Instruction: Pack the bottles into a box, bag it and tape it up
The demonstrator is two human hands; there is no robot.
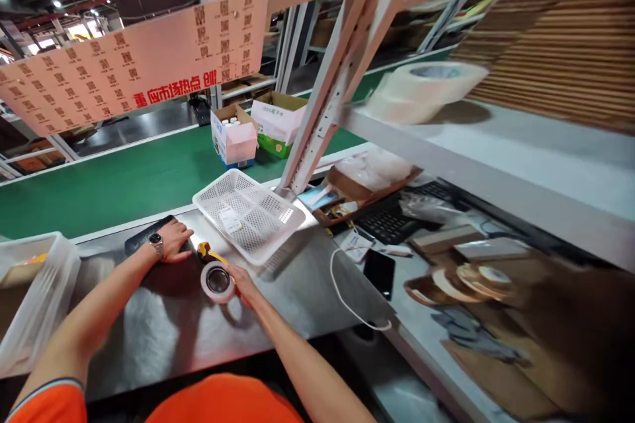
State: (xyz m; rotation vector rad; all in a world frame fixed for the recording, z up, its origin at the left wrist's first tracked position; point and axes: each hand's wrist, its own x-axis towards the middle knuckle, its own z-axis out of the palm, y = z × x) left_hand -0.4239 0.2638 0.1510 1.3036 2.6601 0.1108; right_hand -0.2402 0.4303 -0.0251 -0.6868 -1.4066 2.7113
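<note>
In the head view my right hand (241,285) grips a yellow-handled tape dispenser (204,252) with a roll of tape (218,281) on it, held just above the metal worktop (268,317). My left hand (174,241), a watch at its wrist, is stretched out low over the worktop with its fingers apart and nothing visible in them. Beside that wrist lies a dark flat object (143,235), partly covered by the hand; its kind is unclear. Just beyond both hands a white perforated plastic basket (292,221) rests on the worktop, with a small white packet (230,219) inside.
A clear plastic bin (69,264) stands at the left. Behind runs a green conveyor belt (133,165) carrying two open cartons (241,142). A slanted metal post (325,106) and a shelf (546,158) with tape rolls occupy the right. A phone (380,273) lies below the shelf.
</note>
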